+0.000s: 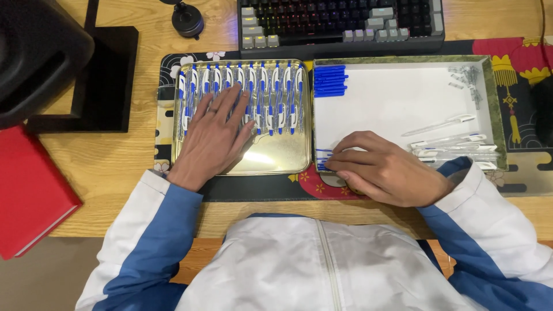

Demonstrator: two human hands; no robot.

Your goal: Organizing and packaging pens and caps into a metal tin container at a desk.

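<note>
Pens, assembled in blue and white, filled one row across the far part of a gold metal tray, whose nearer part lay bare. Nearest the camera, the right hand rested at the near left corner of a white-lined tray, fingertips pinched on thin blue refills. The left hand lay flat with fingers spread and released over the pens. Judging by the loose parts, much assembly remained: clear barrels lay beside the right hand, blue caps were stacked at the far left corner, small clear pieces at the far right. A red book lay left; beyond stood a keyboard.
</note>
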